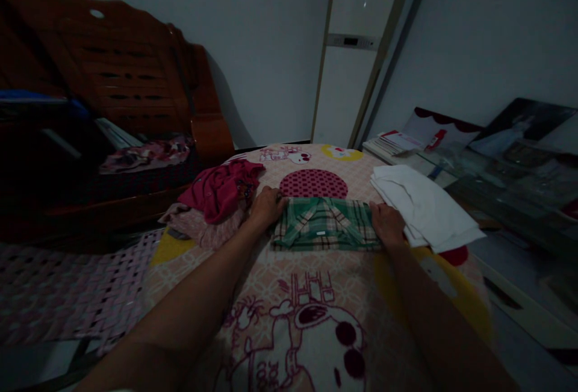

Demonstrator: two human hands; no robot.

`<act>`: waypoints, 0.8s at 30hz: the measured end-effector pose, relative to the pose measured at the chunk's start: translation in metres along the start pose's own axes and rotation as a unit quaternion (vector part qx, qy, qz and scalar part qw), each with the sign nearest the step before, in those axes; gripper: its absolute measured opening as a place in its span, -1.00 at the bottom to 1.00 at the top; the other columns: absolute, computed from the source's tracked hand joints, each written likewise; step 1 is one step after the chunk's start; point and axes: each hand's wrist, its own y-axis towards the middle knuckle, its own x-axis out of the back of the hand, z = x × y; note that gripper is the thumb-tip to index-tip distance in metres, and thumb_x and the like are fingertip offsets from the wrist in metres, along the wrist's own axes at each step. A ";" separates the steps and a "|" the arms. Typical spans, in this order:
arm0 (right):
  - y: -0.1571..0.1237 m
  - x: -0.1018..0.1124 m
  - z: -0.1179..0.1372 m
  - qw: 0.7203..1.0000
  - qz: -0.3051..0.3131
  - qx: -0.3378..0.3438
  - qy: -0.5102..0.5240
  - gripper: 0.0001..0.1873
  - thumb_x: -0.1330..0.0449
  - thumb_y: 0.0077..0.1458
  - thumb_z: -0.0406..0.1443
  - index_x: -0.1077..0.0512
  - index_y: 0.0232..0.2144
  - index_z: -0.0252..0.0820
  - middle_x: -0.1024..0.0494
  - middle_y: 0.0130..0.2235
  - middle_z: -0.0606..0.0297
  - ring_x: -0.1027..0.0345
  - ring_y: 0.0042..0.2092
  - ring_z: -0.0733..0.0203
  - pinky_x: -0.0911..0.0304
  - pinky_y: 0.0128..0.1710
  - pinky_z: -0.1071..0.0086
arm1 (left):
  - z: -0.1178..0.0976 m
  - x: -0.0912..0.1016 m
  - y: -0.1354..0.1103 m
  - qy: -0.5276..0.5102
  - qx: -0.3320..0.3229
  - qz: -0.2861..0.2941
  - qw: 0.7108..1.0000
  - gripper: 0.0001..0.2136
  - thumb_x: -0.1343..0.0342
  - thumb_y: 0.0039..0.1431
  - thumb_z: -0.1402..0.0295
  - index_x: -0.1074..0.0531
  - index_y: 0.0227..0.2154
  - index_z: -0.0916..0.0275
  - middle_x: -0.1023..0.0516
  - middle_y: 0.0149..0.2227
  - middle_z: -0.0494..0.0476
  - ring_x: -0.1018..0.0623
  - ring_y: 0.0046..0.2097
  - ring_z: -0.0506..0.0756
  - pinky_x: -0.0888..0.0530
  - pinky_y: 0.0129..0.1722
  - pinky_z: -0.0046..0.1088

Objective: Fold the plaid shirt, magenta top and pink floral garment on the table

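Spreading widest is the round counter (352,283) under a printed cloth, its curved rim showing on the far side and to the left. Beyond its left rim stands a carved wooden bench (130,79); past the far edge, near the wall, rises a tall white cabinet-like unit (350,91). A glass-topped stand (519,184) sits close along the right side. On the counter, folded white fabric (424,205) reaches the right rim with its outer corner, while a heap of crimson (217,193) and dusty-pink clothing (203,226) takes up the left margin. Midway between these lies the green plaid garment (325,223), folded into a flat rectangle well inside the rim, with a broad printed stretch in front of it between the forearms. The left hand (268,205) rests at its upper left corner, fingers bent; the right hand (387,223) sits on its right edge, fingers partly curled, just beside the white fabric. Whether either pinches the garment I cannot tell. Smallest is its pale label (320,233).
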 end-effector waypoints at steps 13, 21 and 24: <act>0.007 -0.035 -0.008 0.994 -0.008 0.082 0.065 -0.67 -0.04 0.26 -0.17 -0.47 -0.16 -0.30 -0.52 -0.09 -0.03 -0.35 0.01 -0.01 -0.17 0.05 0.21 | 0.009 -0.001 0.011 -0.043 0.029 0.005 0.999 -0.79 -0.07 0.22 0.29 -0.53 -0.21 0.26 -0.59 -0.14 0.22 -0.55 -0.08 0.16 -0.44 -0.05 -0.38; 0.018 -0.038 -0.011 0.967 0.005 0.058 0.247 -0.76 -0.17 -0.03 -0.25 -0.45 -0.28 -0.24 -0.56 -0.16 0.03 -0.39 -0.07 -0.01 -0.25 0.01 0.16 | 0.016 0.001 0.018 -0.173 0.027 0.032 0.984 -0.72 -0.20 0.05 0.30 -0.57 -0.16 0.26 -0.64 -0.23 0.12 -0.58 -0.20 0.11 -0.44 -0.20 -0.48; 0.016 -0.033 -0.007 0.943 -0.004 0.048 0.330 -0.78 -0.18 -0.09 -0.19 -0.44 -0.37 -0.18 -0.57 -0.26 0.14 -0.41 -0.17 0.03 -0.30 -0.09 0.18 | 0.017 -0.001 0.020 -0.163 0.025 0.053 0.985 -0.75 -0.22 0.01 0.29 -0.59 -0.24 0.26 -0.63 -0.31 0.06 -0.56 -0.25 0.10 -0.40 -0.29 -0.50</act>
